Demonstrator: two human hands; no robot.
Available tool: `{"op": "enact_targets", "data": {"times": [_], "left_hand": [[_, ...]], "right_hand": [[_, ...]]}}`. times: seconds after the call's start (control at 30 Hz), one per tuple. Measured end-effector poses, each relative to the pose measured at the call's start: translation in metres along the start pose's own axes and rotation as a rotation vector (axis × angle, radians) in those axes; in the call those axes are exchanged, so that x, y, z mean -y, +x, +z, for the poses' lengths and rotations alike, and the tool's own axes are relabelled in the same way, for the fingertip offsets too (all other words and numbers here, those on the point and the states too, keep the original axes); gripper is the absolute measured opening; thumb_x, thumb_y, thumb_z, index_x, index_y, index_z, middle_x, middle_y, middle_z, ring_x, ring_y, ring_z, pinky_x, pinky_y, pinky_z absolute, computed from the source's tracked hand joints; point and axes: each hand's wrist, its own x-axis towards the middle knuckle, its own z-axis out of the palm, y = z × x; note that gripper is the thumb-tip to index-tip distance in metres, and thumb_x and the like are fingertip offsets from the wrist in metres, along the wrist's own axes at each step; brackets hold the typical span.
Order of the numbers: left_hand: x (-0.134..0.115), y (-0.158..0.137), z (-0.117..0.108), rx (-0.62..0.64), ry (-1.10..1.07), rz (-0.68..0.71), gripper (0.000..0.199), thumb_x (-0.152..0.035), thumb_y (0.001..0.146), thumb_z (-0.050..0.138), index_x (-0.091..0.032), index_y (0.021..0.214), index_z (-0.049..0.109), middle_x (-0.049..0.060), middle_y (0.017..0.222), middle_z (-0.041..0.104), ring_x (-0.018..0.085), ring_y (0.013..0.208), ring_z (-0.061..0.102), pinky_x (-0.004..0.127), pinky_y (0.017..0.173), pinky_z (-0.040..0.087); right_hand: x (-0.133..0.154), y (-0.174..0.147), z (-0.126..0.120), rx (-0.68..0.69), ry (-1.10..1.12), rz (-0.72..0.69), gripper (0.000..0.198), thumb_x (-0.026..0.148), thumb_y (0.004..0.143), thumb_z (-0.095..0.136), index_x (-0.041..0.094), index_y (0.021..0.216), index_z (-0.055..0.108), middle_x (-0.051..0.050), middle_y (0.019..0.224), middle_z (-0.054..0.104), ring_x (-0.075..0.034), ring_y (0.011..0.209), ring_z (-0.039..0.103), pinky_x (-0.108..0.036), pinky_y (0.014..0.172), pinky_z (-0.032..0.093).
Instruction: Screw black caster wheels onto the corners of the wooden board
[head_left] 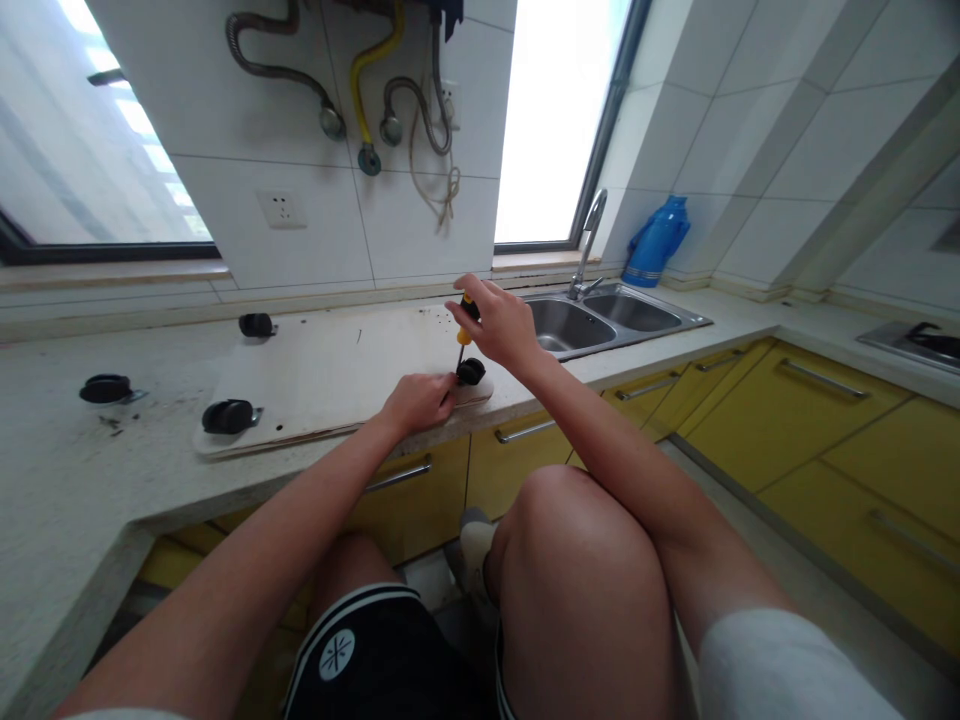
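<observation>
My right hand (pixel 499 325) is wrapped round the handle of a yellow and black screwdriver (pixel 464 337). The screwdriver stands nearly upright, its shaft pointing down at the mounting plate of a black caster wheel (pixel 472 371) on the right end of a white board (pixel 337 360). Curled at the left side of that caster is my left hand (pixel 421 402), its fingertips pressed against it; the exact grip is partly hidden. Two more casters, a front one (pixel 229 417) and a back one (pixel 256 325), sit at the board's left end.
Another caster (pixel 106 389) lies on the countertop (pixel 52 440) at left, near dark crumbs. Beyond the board's right end is a double steel sink (pixel 570 325) with a faucet (pixel 589 245). A blue thermos (pixel 657 240) stands in the corner. Yellow drawers (pixel 420 500) run below the counter edge.
</observation>
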Motion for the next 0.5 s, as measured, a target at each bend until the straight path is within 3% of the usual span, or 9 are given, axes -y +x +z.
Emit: {"op": "enact_targets", "data": {"times": [0.07,0.23,0.4,0.5], "left_hand": [[-0.0001,0.0000,0.0000,-0.002,-0.001,-0.002,0.033,-0.032,0.102,0.050,-0.021,0.123,0.074,0.015,0.117,0.085,0.036,0.104,0.082,0.042,0.081,0.056],[-0.0005,-0.0004,-0.0009,-0.003,-0.005,-0.007,0.033,-0.032,0.101,0.051,-0.022,0.123,0.073,0.014,0.115,0.085,0.034,0.102,0.081,0.041,0.080,0.056],[-0.0004,-0.0002,-0.0009,-0.007,-0.011,-0.003,0.034,-0.033,0.102,0.050,-0.021,0.123,0.074,0.016,0.116,0.084,0.036,0.102,0.081,0.042,0.081,0.057],[-0.0003,0.0002,0.0000,-0.006,-0.014,-0.008,0.035,-0.031,0.101,0.051,-0.021,0.126,0.074,0.016,0.114,0.084,0.036,0.101,0.081,0.042,0.082,0.057]], "right_hand": [[0.0007,0.0005,-0.0012,0.007,-0.007,0.021,0.045,0.058,0.110,0.048,0.027,0.137,0.068,-0.009,0.124,0.077,-0.027,0.098,0.067,-0.035,0.080,0.044],[-0.0019,0.0004,-0.0022,0.096,0.121,-0.028,0.056,0.038,0.108,0.042,0.032,0.163,0.047,-0.009,0.135,0.074,-0.026,0.105,0.068,-0.036,0.085,0.049],[-0.0032,-0.0019,0.0010,0.027,0.005,0.020,0.047,0.059,0.109,0.050,0.029,0.143,0.062,-0.008,0.118,0.079,-0.026,0.091,0.067,-0.036,0.080,0.046],[-0.0057,-0.0007,0.0009,0.029,0.031,0.027,0.048,0.053,0.111,0.045,0.033,0.151,0.059,-0.007,0.121,0.079,-0.027,0.095,0.069,-0.035,0.080,0.045]]}}
